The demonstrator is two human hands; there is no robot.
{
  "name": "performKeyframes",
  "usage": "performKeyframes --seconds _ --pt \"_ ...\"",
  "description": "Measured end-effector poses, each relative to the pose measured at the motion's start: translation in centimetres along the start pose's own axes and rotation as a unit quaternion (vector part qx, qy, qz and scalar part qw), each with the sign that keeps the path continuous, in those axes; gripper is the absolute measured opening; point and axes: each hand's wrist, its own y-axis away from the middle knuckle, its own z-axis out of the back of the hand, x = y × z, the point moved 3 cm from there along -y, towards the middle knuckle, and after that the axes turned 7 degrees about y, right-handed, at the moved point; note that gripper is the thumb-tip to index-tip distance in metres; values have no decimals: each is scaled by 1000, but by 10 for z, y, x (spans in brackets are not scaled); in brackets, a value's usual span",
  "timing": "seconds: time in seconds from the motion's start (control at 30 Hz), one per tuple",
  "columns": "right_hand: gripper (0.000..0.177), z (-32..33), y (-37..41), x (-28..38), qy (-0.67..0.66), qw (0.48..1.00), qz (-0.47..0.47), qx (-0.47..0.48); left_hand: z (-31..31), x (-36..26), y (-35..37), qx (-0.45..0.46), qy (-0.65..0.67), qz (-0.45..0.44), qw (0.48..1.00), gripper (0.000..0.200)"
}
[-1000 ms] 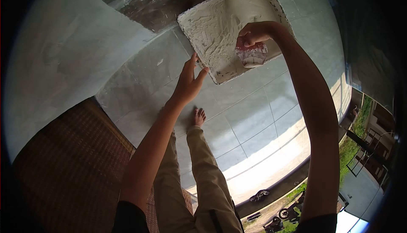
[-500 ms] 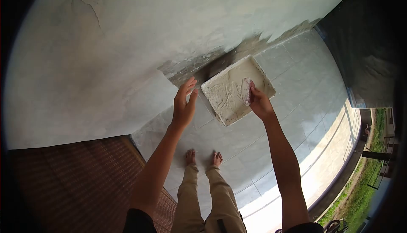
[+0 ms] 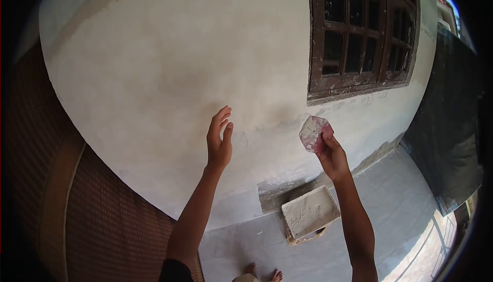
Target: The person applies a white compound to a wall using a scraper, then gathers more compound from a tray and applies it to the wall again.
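My right hand (image 3: pixel 334 160) grips a flat reddish putty scraper (image 3: pixel 315 132) by its lower right edge. Pale filler is smeared over the scraper's face, and it stands raised in front of the wall (image 3: pixel 246 51). My left hand (image 3: pixel 220 146) is up before the same wall with its fingers loosely spread and nothing in them. Below the right hand, a rectangular tray (image 3: pixel 294 229) of off-white wet filler sits by the foot of the wall.
A dark wooden window (image 3: pixel 354 79) with panes is set in the wall at upper right. Woven brown matting (image 3: pixel 113 210) covers the left side. Grey floor tiles (image 3: pixel 380 195) run along the wall to a dark sheet (image 3: pixel 441 112). Bare feet (image 3: pixel 277 275) show at the bottom.
My right hand has lifted the putty scraper from over the tray up to the wall. The view has tilted upward, bringing the window in. My left hand stays open.
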Motion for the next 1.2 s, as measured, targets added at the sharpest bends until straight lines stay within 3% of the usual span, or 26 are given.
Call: performKeyframes --seconds 0.3,0.5,0.57,0.6,0.67,0.7,0.73,0.8,0.83,0.9,0.93,1.0,1.03,1.1,1.2 --pt "36 -205 -80 97 47 983 127 124 108 -109 -105 -78 -87 -121 986 43" --pt "34 -324 -125 128 88 958 211 175 156 -130 -157 -88 -164 -189 964 45" --pt "34 -357 -137 137 197 916 308 167 165 -127 -171 -89 -187 -210 955 45" --pt "34 -368 -147 140 198 914 312 167 168 -125 -180 -91 -228 -230 942 47" --pt "32 -394 -151 152 383 757 519 106 175 -122 -196 -95 -264 -255 925 48" --pt "31 -401 -149 154 428 720 539 87 178 -122 -203 -96 -306 -275 906 51" --pt "31 -410 -151 155 427 718 543 86 182 -122 -210 -95 -348 -295 885 54" --pt "30 -425 -153 154 497 608 616 70 188 -116 -223 -108 -390 -311 860 56" --pt "30 -427 -164 152 499 606 616 70 188 -111 -226 -118 -432 -320 835 59" --pt "35 -433 -179 143 495 510 698 92 189 -103 -231 -119 -439 -319 831 60" --pt "35 -430 -188 141 496 508 698 93 190 -99 -233 -120 -450 -320 825 62" --pt "39 -432 -189 135 510 403 758 58 192 -95 -234 -125 -468 -321 814 62" --pt "39 -433 -193 134 510 400 759 59 191 -93 -234 -127 -486 -323 802 63" --pt "41 -434 -199 130 514 346 784 48 189 -92 -234 -136 -490 -324 798 62" --pt "43 -436 -211 123 528 328 783 32 188 -92 -234 -142 -497 -325 792 62"
